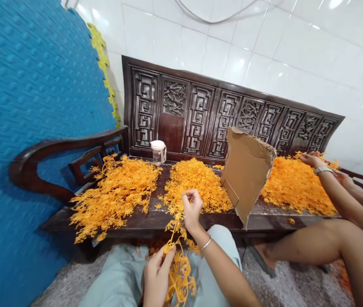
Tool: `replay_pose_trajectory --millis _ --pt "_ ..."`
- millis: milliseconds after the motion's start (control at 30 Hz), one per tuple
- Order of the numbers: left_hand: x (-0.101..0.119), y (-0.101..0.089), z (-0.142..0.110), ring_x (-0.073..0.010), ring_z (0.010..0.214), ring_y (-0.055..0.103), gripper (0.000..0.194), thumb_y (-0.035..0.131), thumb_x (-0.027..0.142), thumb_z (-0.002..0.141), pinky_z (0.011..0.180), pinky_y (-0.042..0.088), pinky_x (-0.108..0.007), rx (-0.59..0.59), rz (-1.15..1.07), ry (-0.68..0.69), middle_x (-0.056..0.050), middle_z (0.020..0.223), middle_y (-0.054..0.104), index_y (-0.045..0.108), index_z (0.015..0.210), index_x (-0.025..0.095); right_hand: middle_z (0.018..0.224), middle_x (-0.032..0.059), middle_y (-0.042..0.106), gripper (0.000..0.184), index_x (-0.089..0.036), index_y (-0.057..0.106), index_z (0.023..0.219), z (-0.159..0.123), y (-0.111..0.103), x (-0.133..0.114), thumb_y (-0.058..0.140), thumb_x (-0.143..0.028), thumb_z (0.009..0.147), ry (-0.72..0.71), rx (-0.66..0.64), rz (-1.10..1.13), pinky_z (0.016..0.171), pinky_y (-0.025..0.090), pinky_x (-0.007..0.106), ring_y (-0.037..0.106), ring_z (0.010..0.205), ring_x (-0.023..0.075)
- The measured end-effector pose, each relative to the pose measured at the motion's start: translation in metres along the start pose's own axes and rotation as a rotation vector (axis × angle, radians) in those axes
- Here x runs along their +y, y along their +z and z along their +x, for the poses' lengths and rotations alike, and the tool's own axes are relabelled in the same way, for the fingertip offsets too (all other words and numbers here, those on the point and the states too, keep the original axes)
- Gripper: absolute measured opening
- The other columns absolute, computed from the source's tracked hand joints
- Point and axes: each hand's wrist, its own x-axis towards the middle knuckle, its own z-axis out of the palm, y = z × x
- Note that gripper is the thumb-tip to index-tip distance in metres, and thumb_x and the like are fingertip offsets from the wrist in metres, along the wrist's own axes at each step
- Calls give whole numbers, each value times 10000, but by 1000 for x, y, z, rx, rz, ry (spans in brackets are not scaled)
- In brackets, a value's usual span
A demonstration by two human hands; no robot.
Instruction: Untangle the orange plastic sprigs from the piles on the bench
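The orange strand (181, 277) hangs loosely in loops over my lap, in front of the bench (141, 221). My left hand (156, 275) pinches it between thumb and forefinger. My right hand (193, 209), higher up, has thumb and forefinger pressed together over the near edge of the middle pile (194, 177); I can't tell whether a piece is between them. Beside that pile lies another orange heap (120, 187) by the armrest (30, 170), with a lidded cup (158, 152) behind, between the two. Cardboard (248, 170) stands upright between my middle pile and the far pile (293, 185), where another person's hands (314, 160) are.
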Motion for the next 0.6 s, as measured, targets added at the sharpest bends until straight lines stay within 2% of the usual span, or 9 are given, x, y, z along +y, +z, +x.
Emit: replay_pose_trajectory --millis 100,200,233,300,367,433,500,600 --pt "-2 1 -5 -232 665 535 333 589 487 572 623 432 -281 -11 -67 -25 -39 617 612 607 577 155 613 -18 481 126 -140 479 698 22 -12 5 470 -262 728 -31 82 -13 554 367 200 446 564 84" --pt "-7 -2 -8 -187 528 480 356 600 504 554 519 406 -266 -35 -91 -60 -10 487 532 548 476 160 591 -33 449 172 -150 435 717 79 -44 12 488 -311 690 -2 336 -24 493 355 196 411 493 73" --pt "-8 -4 -7 -168 488 445 373 608 512 542 488 387 -259 -39 -89 -61 4 449 487 516 444 164 610 -32 455 195 -156 422 743 100 -56 15 499 -321 676 -11 332 -41 481 352 193 416 487 70" --pt "-7 -6 -6 -138 446 383 411 617 531 520 450 348 -247 -33 -86 -48 28 409 401 449 406 174 611 -41 456 264 -171 395 799 135 -75 22 528 -339 644 -10 207 -73 465 358 190 430 478 73" --pt "-6 -6 -4 -123 434 350 438 611 549 519 440 323 -239 -24 -90 -44 40 405 355 405 402 181 614 -37 463 280 -173 394 801 155 -82 29 533 -348 633 -12 0 -154 483 379 193 455 502 80" --pt "-7 -4 -3 -114 419 331 453 592 564 538 432 305 -235 -30 -88 -60 46 400 330 381 405 185 592 -31 474 242 -165 427 766 160 -80 37 523 -344 636 -10 -200 -229 487 388 199 462 494 83" --pt "-12 -4 -3 -112 406 329 456 578 573 551 426 296 -236 -67 -77 -88 45 396 337 388 410 184 540 -35 475 196 -157 471 727 159 -72 43 529 -314 626 -12 -344 -270 461 377 201 450 454 85" --pt "-19 -6 -4 -114 397 327 460 572 587 551 417 277 -239 -116 -67 -116 42 391 347 398 416 184 502 -52 462 168 -155 503 746 158 -62 47 541 -227 599 -35 -438 -307 461 370 197 450 449 89"
